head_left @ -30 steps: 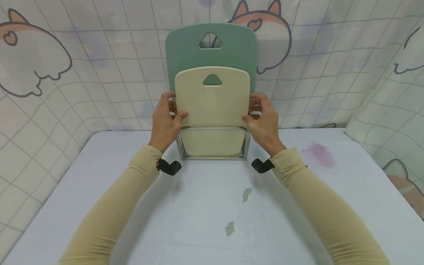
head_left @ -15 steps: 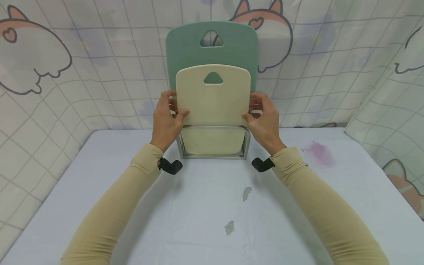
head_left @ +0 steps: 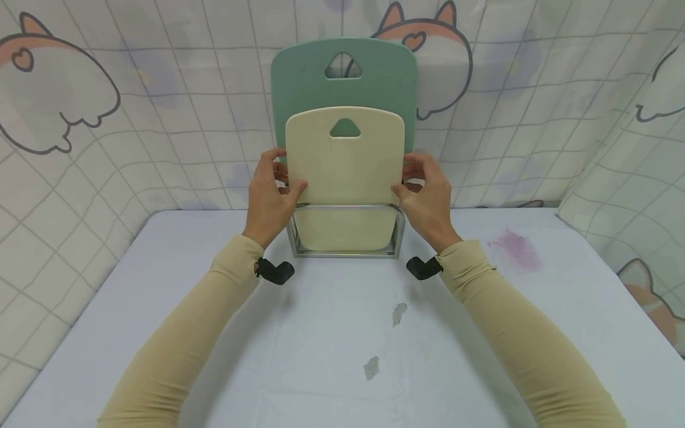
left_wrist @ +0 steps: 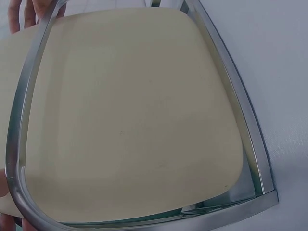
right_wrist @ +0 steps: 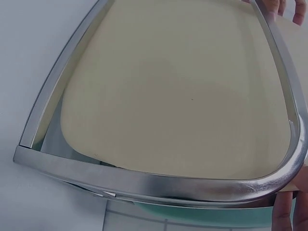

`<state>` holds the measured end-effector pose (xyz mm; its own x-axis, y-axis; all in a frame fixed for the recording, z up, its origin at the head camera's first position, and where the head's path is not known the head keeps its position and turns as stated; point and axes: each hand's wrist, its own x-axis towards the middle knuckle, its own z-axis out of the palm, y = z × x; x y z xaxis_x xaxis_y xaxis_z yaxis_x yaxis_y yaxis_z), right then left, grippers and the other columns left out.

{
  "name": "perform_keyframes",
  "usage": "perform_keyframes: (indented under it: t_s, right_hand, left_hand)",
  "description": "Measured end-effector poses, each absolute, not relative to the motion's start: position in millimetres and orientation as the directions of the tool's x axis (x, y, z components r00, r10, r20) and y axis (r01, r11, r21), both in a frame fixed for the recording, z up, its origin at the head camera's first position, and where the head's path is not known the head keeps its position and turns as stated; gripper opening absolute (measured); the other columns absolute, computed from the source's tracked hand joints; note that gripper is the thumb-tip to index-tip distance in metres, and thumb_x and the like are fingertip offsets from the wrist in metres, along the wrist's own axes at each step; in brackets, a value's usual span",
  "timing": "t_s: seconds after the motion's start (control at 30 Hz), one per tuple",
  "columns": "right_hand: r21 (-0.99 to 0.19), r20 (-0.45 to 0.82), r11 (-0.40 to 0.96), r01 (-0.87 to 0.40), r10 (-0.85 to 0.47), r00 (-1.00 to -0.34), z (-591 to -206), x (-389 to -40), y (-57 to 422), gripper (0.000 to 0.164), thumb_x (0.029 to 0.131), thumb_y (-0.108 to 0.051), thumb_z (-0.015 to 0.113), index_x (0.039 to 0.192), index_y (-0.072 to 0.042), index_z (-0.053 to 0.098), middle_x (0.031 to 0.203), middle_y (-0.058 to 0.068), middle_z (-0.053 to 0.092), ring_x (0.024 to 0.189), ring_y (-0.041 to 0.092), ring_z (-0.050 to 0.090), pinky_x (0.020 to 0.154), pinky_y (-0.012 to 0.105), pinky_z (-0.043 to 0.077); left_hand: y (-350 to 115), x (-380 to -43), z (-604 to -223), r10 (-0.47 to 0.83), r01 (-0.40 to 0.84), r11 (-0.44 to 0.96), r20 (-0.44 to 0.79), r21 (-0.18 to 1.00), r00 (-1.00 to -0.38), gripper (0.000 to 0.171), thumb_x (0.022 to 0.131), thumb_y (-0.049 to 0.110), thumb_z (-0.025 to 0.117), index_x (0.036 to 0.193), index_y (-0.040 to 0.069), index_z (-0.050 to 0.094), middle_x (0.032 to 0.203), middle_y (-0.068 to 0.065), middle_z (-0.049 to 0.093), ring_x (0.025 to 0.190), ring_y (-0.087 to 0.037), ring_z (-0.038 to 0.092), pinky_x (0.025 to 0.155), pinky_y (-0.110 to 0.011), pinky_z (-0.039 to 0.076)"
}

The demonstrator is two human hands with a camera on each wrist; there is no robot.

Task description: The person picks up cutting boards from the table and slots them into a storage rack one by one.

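A cream cutting board [head_left: 345, 160] stands upright in a silver metal rack [head_left: 346, 255], its lower part behind the front bar. My left hand [head_left: 270, 193] pinches the board's left edge, thumb on the front face and fingers behind. On the opposite edge my right hand [head_left: 428, 196] pinches it the same way. Behind it rises a larger green cutting board [head_left: 342, 92] with a triangular handle hole. In both wrist views the cream board [left_wrist: 130, 115] fills the rack's frame [right_wrist: 159, 185], and parts of the fingers show at the view edges.
The rack stands at the back of a white table [head_left: 332, 333], close to a grid-patterned cloth wall [head_left: 214, 119] with cartoon animals. A pink stain [head_left: 515, 249] marks the table at right. Two small grey patches [head_left: 371, 368] lie toward the front.
The view shifts slightly. Both hands keep their pinch on the cream cutting board, and the boards and rack show no clear movement.
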<state>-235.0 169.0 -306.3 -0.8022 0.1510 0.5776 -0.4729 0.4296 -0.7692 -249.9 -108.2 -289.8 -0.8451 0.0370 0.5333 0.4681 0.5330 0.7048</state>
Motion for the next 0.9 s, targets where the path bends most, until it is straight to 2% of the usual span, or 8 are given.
perform_keyframes:
  t_s: [0.27, 0.33, 0.5, 0.57, 0.73, 0.9]
  right_hand:
    - [-0.782, 0.569, 0.409, -0.471, 0.159, -0.807, -306.2, -234.6, 169.9, 0.048, 0.083, 0.012, 0.075, 0.127, -0.002, 0.062, 0.111, 0.017, 0.068, 0.102, 0.026, 0.071, 0.083, 0.016, 0.056]
    - [-0.781, 0.570, 0.408, -0.472, 0.158, -0.806, -306.7, -235.4, 170.3, 0.048, 0.083, 0.012, 0.075, 0.127, -0.002, 0.062, 0.110, 0.017, 0.068, 0.102, 0.025, 0.071, 0.085, 0.020, 0.059]
    - [-0.780, 0.571, 0.410, -0.473, 0.157, -0.806, -307.6, -235.7, 170.6, 0.046, 0.084, 0.011, 0.075, 0.127, -0.002, 0.062, 0.110, 0.017, 0.068, 0.101, 0.026, 0.071, 0.090, 0.042, 0.061]
    - [-0.780, 0.571, 0.411, -0.472, 0.158, -0.806, -308.4, -235.7, 170.8, 0.045, 0.084, 0.011, 0.074, 0.126, -0.002, 0.063, 0.110, 0.017, 0.068, 0.101, 0.026, 0.071, 0.090, 0.041, 0.061]
    - [-0.785, 0.563, 0.414, -0.462, 0.164, -0.810, -310.7, -235.8, 171.6, 0.043, 0.085, 0.011, 0.073, 0.125, -0.003, 0.064, 0.108, 0.017, 0.068, 0.099, 0.025, 0.071, 0.087, 0.027, 0.059]
    - [-0.783, 0.561, 0.424, -0.455, 0.165, -0.811, -312.3, -236.0, 172.1, 0.042, 0.086, 0.009, 0.072, 0.125, -0.004, 0.064, 0.108, 0.016, 0.068, 0.099, 0.025, 0.071, 0.086, 0.027, 0.059]
  left_hand:
    - [-108.3, -250.3, -290.2, 0.048, 0.471, 0.540, 0.533, 0.698, -0.845, 0.062, 0.091, 0.001, 0.075, 0.143, 0.004, 0.043, 0.115, -0.022, 0.058, 0.102, -0.031, 0.062, 0.087, -0.043, 0.062]
    - [-108.3, -250.4, -290.2, 0.050, 0.474, 0.539, 0.536, 0.696, -0.843, 0.062, 0.091, 0.001, 0.075, 0.143, 0.003, 0.042, 0.116, -0.022, 0.058, 0.103, -0.031, 0.062, 0.087, -0.043, 0.062]
    - [-108.7, -250.3, -290.4, 0.049, 0.474, 0.535, 0.535, 0.699, -0.844, 0.061, 0.090, -0.001, 0.073, 0.143, 0.003, 0.042, 0.116, -0.021, 0.056, 0.102, -0.030, 0.061, 0.087, -0.043, 0.062]
    - [-109.1, -250.0, -290.5, 0.049, 0.471, 0.535, 0.531, 0.701, -0.846, 0.062, 0.090, -0.001, 0.073, 0.143, 0.004, 0.042, 0.116, -0.021, 0.056, 0.102, -0.030, 0.060, 0.088, -0.042, 0.062]
    - [-110.7, -249.9, -291.2, 0.054, 0.464, 0.537, 0.520, 0.705, -0.853, 0.063, 0.091, -0.001, 0.072, 0.145, 0.005, 0.041, 0.118, -0.022, 0.056, 0.105, -0.031, 0.061, 0.090, -0.042, 0.061]
    - [-112.8, -250.3, -293.3, 0.064, 0.466, 0.531, 0.515, 0.707, -0.855, 0.065, 0.091, -0.002, 0.071, 0.148, 0.006, 0.041, 0.118, -0.021, 0.056, 0.105, -0.032, 0.062, 0.090, -0.043, 0.061]
